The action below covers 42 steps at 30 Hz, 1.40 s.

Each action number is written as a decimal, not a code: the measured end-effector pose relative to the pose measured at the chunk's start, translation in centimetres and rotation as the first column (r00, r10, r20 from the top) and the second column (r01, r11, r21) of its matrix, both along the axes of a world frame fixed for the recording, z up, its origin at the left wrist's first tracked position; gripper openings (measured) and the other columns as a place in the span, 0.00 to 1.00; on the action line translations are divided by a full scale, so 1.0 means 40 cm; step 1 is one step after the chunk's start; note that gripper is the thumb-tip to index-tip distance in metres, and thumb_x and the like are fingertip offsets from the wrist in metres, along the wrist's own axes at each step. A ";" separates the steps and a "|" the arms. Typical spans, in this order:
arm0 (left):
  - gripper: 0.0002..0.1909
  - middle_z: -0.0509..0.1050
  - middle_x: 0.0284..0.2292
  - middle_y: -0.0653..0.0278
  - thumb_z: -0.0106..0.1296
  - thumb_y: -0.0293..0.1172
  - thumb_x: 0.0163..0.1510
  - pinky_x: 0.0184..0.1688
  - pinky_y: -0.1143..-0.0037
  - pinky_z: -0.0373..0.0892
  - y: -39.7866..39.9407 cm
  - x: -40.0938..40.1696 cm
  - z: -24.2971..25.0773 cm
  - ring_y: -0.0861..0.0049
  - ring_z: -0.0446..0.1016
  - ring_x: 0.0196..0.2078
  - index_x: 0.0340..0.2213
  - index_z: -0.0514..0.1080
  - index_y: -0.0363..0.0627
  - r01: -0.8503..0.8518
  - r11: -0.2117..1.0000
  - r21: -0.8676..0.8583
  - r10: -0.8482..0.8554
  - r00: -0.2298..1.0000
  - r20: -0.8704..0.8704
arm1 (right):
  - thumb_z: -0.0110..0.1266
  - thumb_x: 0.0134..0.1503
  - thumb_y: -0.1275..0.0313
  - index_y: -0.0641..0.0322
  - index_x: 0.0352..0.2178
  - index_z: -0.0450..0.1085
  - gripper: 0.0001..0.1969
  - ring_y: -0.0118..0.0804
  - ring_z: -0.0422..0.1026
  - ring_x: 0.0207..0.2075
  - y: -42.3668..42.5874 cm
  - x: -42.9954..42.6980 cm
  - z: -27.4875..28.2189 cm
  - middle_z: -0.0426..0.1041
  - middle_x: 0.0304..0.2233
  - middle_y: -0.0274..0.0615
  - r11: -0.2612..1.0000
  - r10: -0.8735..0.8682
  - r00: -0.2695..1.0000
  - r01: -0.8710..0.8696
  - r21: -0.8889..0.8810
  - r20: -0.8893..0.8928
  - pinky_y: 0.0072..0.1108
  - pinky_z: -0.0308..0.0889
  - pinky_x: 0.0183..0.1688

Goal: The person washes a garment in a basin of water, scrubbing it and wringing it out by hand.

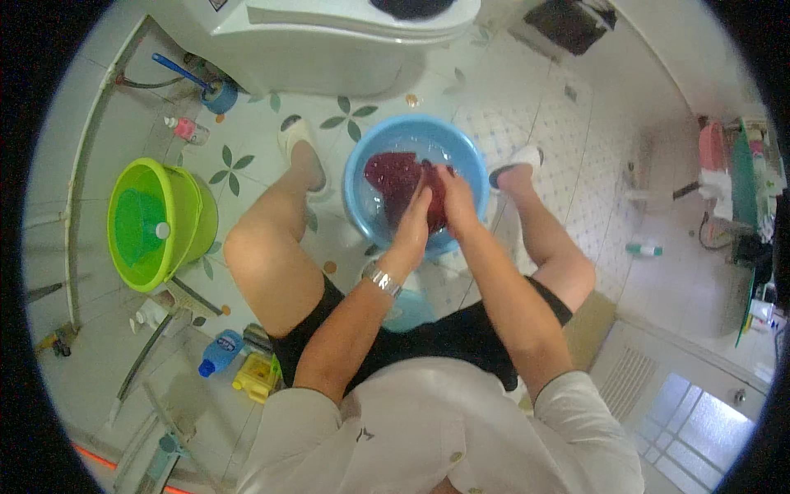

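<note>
A blue plastic basin (pixel 353 204) stands on the tiled floor between my feet, with water in it. Dark red wet cloth (pixel 395 179) lies in the basin, partly spread to the left. My left hand (pixel 412 231), with a metal-band watch at the wrist, presses against the cloth from the left. From the other side my right hand (pixel 460 200) grips the same cloth, so a bunched part sits between both palms. My fingertips are partly hidden by the cloth and by each other.
A white toilet (pixel 333 62) stands beyond the basin. At left are a lime green bucket (pixel 194 216), a blue toilet brush holder (pixel 220 97) and a pink bottle (pixel 190 131). Blue (pixel 221 352) and yellow (pixel 258 375) bottles lie near my left thigh. A door (pixel 666 383) is at lower right.
</note>
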<state>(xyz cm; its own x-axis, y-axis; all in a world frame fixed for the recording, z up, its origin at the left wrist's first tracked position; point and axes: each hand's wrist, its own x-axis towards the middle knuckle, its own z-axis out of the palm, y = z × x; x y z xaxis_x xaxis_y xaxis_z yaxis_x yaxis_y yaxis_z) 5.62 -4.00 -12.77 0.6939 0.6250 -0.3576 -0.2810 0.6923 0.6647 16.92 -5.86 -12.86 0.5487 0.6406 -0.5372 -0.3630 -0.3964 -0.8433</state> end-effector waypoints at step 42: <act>0.28 0.67 0.54 0.56 0.37 0.47 0.66 0.60 0.73 0.56 -0.024 -0.042 0.050 0.73 0.64 0.56 0.55 0.63 0.34 -0.057 0.982 -0.179 0.044 0.996 -0.073 | 0.38 0.66 0.60 0.73 0.53 0.64 0.25 0.44 0.64 0.56 0.021 -0.021 0.077 0.66 0.54 0.50 0.998 -0.016 0.960 -0.003 0.066 0.279 0.28 0.56 0.59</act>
